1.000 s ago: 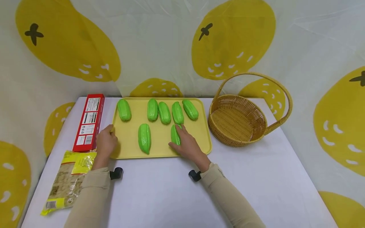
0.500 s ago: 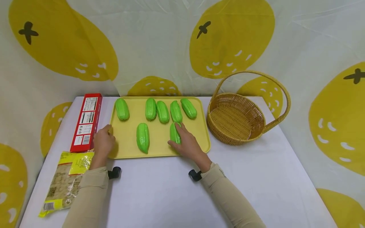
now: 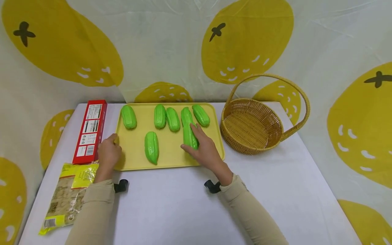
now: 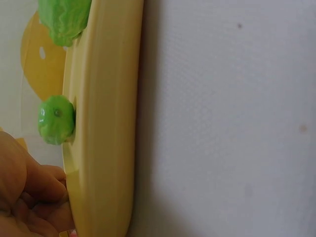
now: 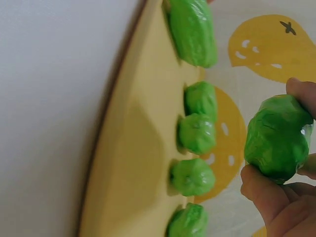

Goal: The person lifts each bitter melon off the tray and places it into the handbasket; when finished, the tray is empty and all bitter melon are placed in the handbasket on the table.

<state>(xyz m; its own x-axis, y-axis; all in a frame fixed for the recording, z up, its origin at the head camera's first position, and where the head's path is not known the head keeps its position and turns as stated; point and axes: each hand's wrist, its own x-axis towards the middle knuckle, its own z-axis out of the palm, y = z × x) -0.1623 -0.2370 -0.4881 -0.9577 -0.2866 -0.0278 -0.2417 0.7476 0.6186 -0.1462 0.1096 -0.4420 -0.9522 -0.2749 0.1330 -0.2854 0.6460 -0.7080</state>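
My right hand [image 3: 209, 152] holds a green bitter melon [image 3: 189, 137] near the right side of a yellow tray [image 3: 171, 153]. In the right wrist view the held melon stands apart from the tray surface, pinched between thumb and fingers. At the tray's left rim my left hand [image 3: 109, 153] grips the edge with curled fingers. Another bitter melon [image 3: 151, 147] lies alone at the front of the tray. Several more line its back, among them one at the far left [image 3: 128, 117] and one at the far right [image 3: 200, 115].
A wicker basket [image 3: 225, 131] with a tall arched handle stands right of the tray. Left of it lie a red box [image 3: 89, 131] and a yellow-edged clear packet [image 3: 65, 197]. A fruit-print cloth [image 3: 162, 51] hangs behind the table [image 3: 165, 204].
My right hand has closed on the front-right bitter melon and shifted it slightly up. The left hand stays at the tray's rim. The whole head view has drifted a little.
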